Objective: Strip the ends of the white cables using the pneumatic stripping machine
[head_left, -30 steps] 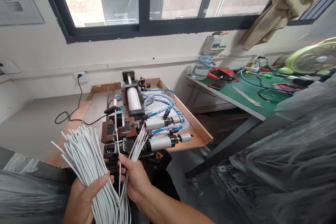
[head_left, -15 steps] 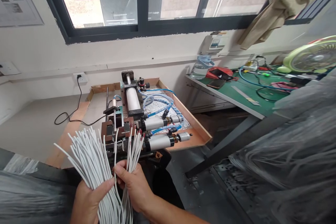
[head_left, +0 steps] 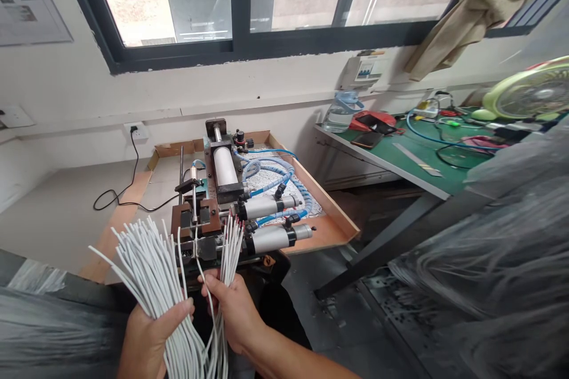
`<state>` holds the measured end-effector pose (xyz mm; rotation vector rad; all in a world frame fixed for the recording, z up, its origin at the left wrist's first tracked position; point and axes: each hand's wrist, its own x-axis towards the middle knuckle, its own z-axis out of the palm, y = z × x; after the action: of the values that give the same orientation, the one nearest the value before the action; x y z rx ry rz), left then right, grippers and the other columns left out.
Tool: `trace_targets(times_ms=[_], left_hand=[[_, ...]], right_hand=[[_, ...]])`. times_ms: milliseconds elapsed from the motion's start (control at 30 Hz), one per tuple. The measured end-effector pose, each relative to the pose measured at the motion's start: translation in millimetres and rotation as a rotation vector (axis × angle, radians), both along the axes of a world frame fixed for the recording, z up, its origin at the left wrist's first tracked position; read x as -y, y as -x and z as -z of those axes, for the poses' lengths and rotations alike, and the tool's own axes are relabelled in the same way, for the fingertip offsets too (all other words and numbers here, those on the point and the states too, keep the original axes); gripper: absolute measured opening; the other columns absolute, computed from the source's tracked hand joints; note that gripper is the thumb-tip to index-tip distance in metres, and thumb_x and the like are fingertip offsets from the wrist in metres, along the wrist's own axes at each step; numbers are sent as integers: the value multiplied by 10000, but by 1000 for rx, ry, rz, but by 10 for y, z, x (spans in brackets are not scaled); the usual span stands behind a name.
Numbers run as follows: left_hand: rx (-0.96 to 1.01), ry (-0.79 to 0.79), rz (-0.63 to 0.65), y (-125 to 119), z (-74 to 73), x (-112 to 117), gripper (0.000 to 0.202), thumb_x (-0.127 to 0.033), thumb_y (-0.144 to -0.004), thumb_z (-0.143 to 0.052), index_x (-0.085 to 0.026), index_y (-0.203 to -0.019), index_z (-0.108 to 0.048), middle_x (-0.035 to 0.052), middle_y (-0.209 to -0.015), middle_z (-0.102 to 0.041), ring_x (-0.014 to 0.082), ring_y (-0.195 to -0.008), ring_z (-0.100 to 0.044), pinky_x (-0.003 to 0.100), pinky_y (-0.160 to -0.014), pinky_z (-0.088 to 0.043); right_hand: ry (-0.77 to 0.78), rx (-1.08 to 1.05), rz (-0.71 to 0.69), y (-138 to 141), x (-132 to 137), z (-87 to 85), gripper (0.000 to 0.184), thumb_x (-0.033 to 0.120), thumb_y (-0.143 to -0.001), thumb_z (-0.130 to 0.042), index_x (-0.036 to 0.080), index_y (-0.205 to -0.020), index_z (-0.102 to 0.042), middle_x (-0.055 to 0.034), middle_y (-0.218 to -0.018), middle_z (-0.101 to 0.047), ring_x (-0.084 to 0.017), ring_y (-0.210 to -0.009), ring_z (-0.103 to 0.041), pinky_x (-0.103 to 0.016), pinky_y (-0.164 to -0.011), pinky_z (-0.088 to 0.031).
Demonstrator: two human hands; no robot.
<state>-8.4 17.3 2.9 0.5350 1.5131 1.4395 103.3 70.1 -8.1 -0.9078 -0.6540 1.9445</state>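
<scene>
My left hand (head_left: 149,337) is closed round a thick fan of white cables (head_left: 144,263) that spread up and left. My right hand (head_left: 233,308) grips a smaller bunch of white cables (head_left: 231,249) whose ends show red and dark stripped tips, and pinches a single cable (head_left: 195,251) whose end reaches into the front jaws of a small pneumatic machine (head_left: 222,201). The machine has brown blocks, silver cylinders and blue hoses, and sits on a shallow wooden tray (head_left: 338,219).
A black power cord (head_left: 133,177) runs from a wall socket across the pale bench. To the right stands a green table (head_left: 400,160) with a phone, tools, cables and a green fan (head_left: 528,95). Clear plastic-covered bundles (head_left: 489,266) fill the right foreground.
The single cable in my right hand moved forward to the machine's jaws, and both hands shifted slightly lower. The machine's front cylinder rod has drawn in.
</scene>
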Motion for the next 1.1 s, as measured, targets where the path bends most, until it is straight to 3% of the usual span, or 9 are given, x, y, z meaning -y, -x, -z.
trace_targets(times_ms=[167, 333, 500, 633, 767, 967, 1100], left_hand=[[-23, -48, -73, -138, -119, -39, 373, -202, -404, -720, -140, -763, -641, 45, -694, -664, 262, -681, -590, 367, -658, -447], [14, -55, -60, -225, -202, -52, 420, -227, -392, -718, -148, -800, -655, 65, -746, -671, 306, -807, -574, 399, -754, -422], [64, -1, -61, -172, -223, -34, 323, -218, -458, -703, -124, -760, -640, 75, -704, -671, 274, -695, -600, 382, -692, -446], [108, 23, -12, -117, -227, -40, 235, -184, -501, -692, -116, -716, -627, 57, -660, -666, 227, -622, -599, 344, -641, -457], [81, 0, -72, -91, -162, -44, 219, -162, -480, -703, -121, -676, -615, 25, -629, -657, 197, -558, -584, 318, -585, -461], [-12, -23, -88, -162, -153, -48, 312, -192, -448, -720, -113, -736, -630, 40, -626, -661, 208, -588, -588, 309, -595, -460], [44, -56, 10, -160, -160, -47, 352, -198, -492, -698, -109, -828, -640, 79, -803, -668, 253, -793, -582, 343, -726, -438]], right_hand=[[-36, -59, -210, 16, -3, -36, 229, 290, -516, -682, 99, -586, -575, 31, -454, -454, -53, -390, -364, -190, -394, -232], [-186, -31, -12, 35, 80, 23, 200, 294, -590, -653, 108, -624, -591, 15, -507, -508, -61, -450, -389, -193, -442, -279], [-78, -33, 67, 46, 68, 3, 216, 318, -610, -628, 110, -636, -575, 18, -482, -492, -55, -414, -370, -185, -418, -270], [-24, -14, 60, 56, -7, -36, 193, 289, -579, -626, 102, -601, -582, 24, -451, -471, -46, -379, -338, -177, -385, -224], [23, -11, 59, 70, -53, -37, 183, 267, -565, -616, 86, -586, -597, 23, -446, -462, -41, -373, -330, -174, -379, -208], [-17, -143, -198, 52, 8, -16, 194, 257, -515, -681, 103, -563, -572, 16, -443, -497, -79, -417, -427, -214, -465, -331], [-77, -92, -24, 35, 70, -23, 227, 295, -519, -695, 121, -617, -589, 13, -500, -533, -92, -458, -457, -227, -502, -359]])
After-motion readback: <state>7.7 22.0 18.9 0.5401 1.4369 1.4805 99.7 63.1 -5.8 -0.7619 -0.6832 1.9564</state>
